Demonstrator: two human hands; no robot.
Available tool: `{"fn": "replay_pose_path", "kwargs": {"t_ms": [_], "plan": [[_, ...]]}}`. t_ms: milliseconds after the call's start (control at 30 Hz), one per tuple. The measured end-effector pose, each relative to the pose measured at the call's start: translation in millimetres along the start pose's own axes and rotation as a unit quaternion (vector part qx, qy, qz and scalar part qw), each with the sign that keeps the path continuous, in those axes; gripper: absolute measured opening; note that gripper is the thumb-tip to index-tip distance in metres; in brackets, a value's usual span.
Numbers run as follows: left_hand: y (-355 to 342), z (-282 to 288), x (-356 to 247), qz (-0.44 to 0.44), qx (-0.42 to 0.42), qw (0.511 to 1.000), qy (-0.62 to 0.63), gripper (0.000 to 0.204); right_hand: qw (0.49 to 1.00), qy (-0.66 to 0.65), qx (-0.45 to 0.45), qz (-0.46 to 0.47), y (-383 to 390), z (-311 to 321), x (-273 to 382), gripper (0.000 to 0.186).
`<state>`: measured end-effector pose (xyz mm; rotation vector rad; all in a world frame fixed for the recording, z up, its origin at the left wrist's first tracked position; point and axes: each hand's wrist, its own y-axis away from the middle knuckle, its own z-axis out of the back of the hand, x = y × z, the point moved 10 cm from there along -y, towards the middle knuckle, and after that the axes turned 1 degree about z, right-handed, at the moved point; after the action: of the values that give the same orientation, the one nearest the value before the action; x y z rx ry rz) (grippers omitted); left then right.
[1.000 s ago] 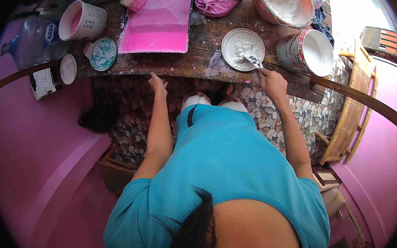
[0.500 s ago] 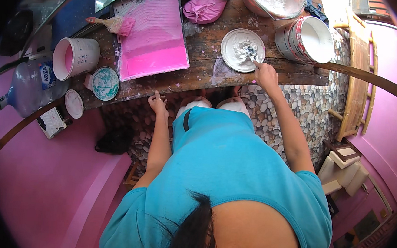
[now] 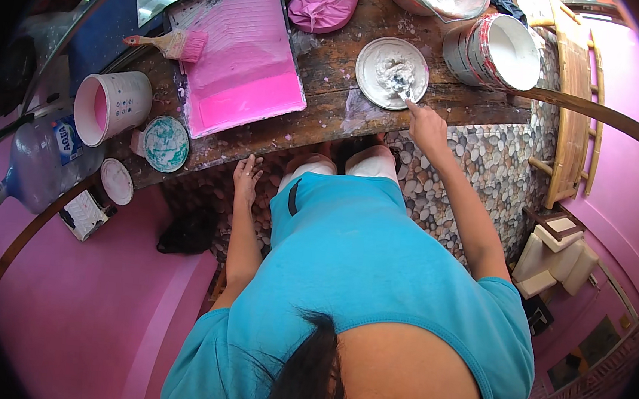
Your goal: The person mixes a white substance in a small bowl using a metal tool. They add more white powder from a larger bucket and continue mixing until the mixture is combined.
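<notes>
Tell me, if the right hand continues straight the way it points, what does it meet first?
The right hand points up-left at the round white plate of grey-white paste; it would probably meet that first, though depth is unclear.

Counter [image 3: 318, 117] at 12 o'clock: two paint buckets [image 3: 111, 106] [image 3: 504, 51], one pink tray [image 3: 244, 58], one brush [image 3: 168, 42], one white plate [image 3: 392, 73], two round lids [image 3: 165, 143] [image 3: 117, 181].

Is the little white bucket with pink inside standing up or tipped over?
Tipped over. The white plastic bucket lies on its side on the wooden bench, its pink-coated mouth facing sideways.
</notes>
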<state>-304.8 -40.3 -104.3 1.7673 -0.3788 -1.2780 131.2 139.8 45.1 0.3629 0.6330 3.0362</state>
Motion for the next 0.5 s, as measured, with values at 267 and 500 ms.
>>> {"fn": "replay_pose_path", "kwargs": {"t_ms": [267, 500], "plan": [[9, -9, -2, 0.051, 0.023, 0.998, 0.000, 0.026, 0.962, -0.258, 0.093, -0.010, -23, 25, -18, 0.030], [-5, 1, 16, -0.023, -0.028, 0.995, 0.088, 0.019, 0.998, -0.003, 0.047, 0.029, -2, 12, -3, 0.032]]}}
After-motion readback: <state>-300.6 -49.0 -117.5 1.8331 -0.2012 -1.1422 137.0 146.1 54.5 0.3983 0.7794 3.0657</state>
